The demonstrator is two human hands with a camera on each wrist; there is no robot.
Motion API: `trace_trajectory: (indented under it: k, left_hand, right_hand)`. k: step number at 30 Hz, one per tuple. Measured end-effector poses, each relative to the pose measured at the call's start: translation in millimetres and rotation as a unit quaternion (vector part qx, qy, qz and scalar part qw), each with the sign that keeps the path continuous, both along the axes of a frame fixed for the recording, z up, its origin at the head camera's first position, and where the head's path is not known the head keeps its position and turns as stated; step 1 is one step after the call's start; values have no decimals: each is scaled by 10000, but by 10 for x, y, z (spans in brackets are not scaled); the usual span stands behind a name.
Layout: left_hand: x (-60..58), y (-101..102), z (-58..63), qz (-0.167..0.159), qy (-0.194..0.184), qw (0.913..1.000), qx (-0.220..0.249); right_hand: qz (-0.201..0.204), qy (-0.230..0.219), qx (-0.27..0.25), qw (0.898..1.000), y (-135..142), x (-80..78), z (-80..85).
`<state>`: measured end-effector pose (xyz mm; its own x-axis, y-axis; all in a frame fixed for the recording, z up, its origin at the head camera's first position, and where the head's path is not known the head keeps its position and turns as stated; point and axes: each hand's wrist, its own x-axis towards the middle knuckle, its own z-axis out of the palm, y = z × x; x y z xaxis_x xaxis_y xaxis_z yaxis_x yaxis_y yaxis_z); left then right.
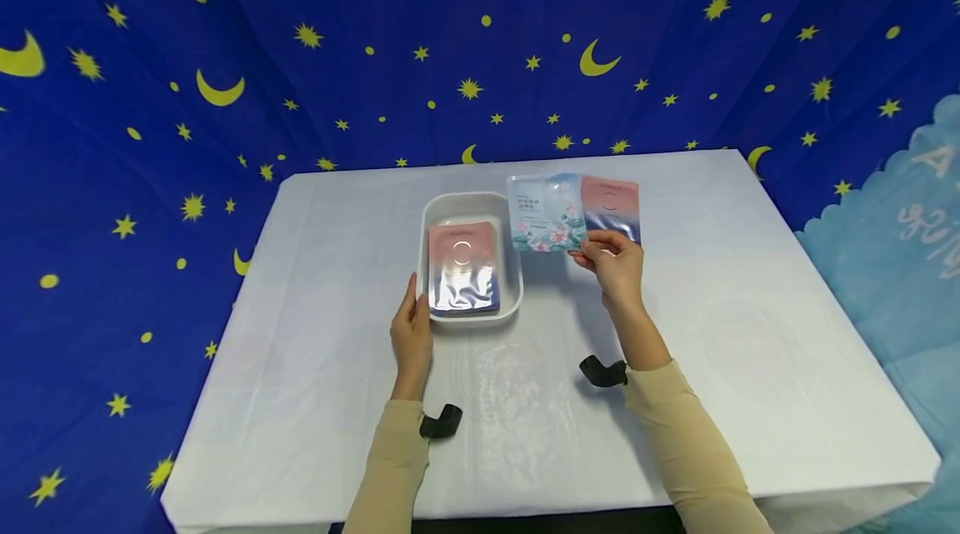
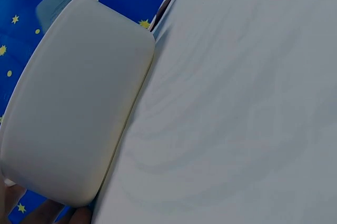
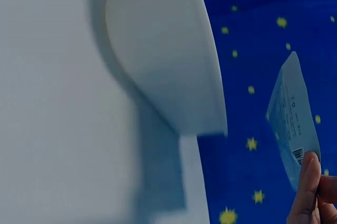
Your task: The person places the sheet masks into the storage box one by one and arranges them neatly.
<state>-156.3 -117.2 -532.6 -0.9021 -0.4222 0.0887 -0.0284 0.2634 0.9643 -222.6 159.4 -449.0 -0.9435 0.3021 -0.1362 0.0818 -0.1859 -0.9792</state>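
Note:
My right hand pinches the lower right corner of a light blue face mask packet printed with pink flowers. The packet is raised above the table, just right of the white tub; a barcode on its back shows in the right wrist view. Inside the tub lies a shiny pink-to-blue packet, face up. My left hand holds the tub at its near left corner, thumb by the rim and fingers along the outer wall. In the left wrist view, fingertips show below the tub's end.
Another pink-to-blue packet lies farther back on the table, partly hidden by the floral packet and my right hand. A white cloth covers the table. Behind it hangs a blue curtain with yellow stars and moons.

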Motion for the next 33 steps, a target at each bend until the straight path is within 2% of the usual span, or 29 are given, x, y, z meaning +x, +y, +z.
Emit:
trace_trajectory:
  k: [7,15,25,33]
  left_hand:
    - [-7,5,9,6,85,10000,45]
    - [-10,4,8,11,96,9999,119]
    - [7,6,21,-84,91,9998,122]
    - [1,18,27,-24,142,9999,74]
  right_hand:
    - [369,282,302,9985,-409,50,-47]
    - [750,402,1019,9911,-754,129,-125]
    - [1089,963,2032,9683,-970,216,-247]
    - [1446,973,2589,9500,-982,247,-260]
